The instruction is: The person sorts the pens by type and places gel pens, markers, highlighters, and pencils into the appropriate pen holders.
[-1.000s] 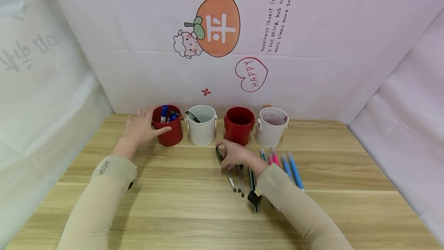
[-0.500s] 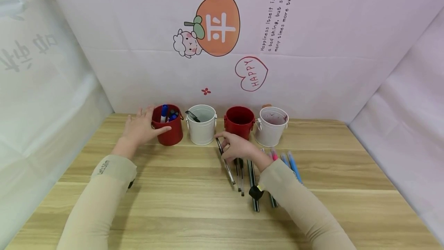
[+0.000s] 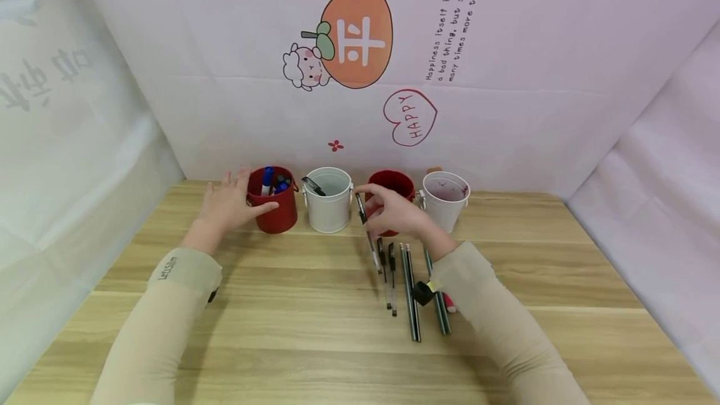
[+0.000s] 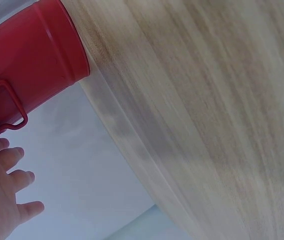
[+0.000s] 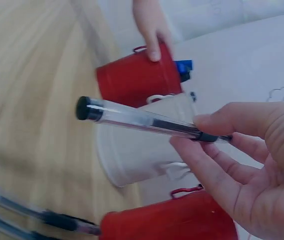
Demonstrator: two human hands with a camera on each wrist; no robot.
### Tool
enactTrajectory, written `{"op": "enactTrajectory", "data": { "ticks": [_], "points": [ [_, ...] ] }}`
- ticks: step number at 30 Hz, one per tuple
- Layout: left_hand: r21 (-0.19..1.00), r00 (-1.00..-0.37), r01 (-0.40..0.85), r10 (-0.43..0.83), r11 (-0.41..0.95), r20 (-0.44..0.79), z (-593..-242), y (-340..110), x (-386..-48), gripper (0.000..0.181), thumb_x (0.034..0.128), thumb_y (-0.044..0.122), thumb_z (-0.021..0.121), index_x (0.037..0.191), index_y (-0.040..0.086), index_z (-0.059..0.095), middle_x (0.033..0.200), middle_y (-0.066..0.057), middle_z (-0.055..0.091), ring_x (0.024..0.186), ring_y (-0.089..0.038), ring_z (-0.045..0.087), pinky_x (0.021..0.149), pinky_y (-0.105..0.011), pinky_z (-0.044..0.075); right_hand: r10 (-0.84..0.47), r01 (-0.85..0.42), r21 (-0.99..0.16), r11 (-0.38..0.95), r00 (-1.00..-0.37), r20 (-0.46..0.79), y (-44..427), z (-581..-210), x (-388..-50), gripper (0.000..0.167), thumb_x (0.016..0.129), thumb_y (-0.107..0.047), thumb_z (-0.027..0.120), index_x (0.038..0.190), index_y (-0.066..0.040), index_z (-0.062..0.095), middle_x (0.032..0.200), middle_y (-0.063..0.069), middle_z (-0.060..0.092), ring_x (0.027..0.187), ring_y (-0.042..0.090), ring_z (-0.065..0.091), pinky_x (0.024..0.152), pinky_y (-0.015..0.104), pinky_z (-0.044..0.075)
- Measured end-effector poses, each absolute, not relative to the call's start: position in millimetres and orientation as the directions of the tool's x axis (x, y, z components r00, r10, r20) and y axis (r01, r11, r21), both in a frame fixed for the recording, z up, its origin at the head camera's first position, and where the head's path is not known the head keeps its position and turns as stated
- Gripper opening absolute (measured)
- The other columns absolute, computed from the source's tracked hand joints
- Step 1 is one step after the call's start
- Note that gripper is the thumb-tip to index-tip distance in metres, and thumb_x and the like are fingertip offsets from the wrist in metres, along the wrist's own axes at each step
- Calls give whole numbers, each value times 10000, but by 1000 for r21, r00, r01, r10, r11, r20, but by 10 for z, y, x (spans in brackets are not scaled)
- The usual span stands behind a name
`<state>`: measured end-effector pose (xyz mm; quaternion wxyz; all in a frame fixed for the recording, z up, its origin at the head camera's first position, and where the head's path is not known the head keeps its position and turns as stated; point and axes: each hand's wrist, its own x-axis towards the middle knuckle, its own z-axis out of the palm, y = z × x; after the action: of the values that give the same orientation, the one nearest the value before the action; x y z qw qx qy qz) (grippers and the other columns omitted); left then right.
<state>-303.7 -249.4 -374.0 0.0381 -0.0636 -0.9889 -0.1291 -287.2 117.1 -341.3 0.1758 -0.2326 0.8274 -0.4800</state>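
My right hand (image 3: pixel 392 210) pinches a clear pen with black ends (image 3: pixel 369 237) between thumb and fingers, in front of the second red bucket (image 3: pixel 400 181). In the right wrist view the pen (image 5: pixel 142 119) slants in front of the white bucket (image 5: pixel 137 145), held by my right hand (image 5: pixel 261 165). My left hand (image 3: pixel 225 206) rests against the leftmost red bucket (image 3: pixel 277 214), its thumb across the front; blue-capped markers stand inside. The left wrist view shows spread fingers of my left hand (image 4: pixel 4 190) by that bucket (image 4: pixel 37 55). One black pen leans in the white bucket (image 3: pixel 329 211).
A second white bucket (image 3: pixel 444 208) stands at the right end of the row. Two black pens (image 3: pixel 393 280) and several dark pencils (image 3: pixel 410 295) lie on the wooden table (image 3: pixel 270 330). A pink marker end (image 3: pixel 449 303) shows beside my right sleeve. A printed cloth (image 3: pixel 236 49) hangs behind.
My right hand has lifted the pen from the table and moved it up and back toward the buckets. The left hand stays at the leftmost red bucket.
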Motion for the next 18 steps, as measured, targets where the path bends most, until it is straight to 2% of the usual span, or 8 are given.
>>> {"op": "enactTrajectory", "data": {
  "ticks": [5,9,13,18],
  "points": [
    [255,-989,135,115,958,91,-3745,-2493,-3049,1174,868,819,520,1618,0,140,1638,-315,186,1505,-534,101,1149,-755,60,-464,-222,-909,353,-885,36,1183,-3303,-2918,785,850,105,738,1539,-103,424,1226,226,591,1026,336,659,824,434,615],
    [251,-989,133,113,959,92,-3743,-2493,-3053,1168,873,809,526,1619,-1,135,1638,-315,184,1508,-529,95,1153,-751,48,-342,-191,-960,204,-933,113,1123,-3279,-2953,807,863,142,701,1560,-110,383,1264,274,561,1040,333,649,819,409,620],
    [242,-989,132,112,961,94,-3741,-2491,-3053,1167,877,799,532,1617,-9,131,1635,-320,187,1510,-526,93,1156,-745,29,-189,-192,-981,19,-964,185,1040,-3317,-2994,812,886,144,677,1574,-133,350,1266,250,537,1004,248,638,815,344,618],
    [224,-989,133,114,965,97,-3732,-2485,-3043,1158,884,787,537,1617,-13,131,1637,-314,187,1512,-522,91,1161,-738,23,-6,-297,-953,-57,-955,298,956,-3394,-3052,806,892,106,711,1566,-131,339,1234,158,545,958,151,621,797,258,601]
  ]
}}
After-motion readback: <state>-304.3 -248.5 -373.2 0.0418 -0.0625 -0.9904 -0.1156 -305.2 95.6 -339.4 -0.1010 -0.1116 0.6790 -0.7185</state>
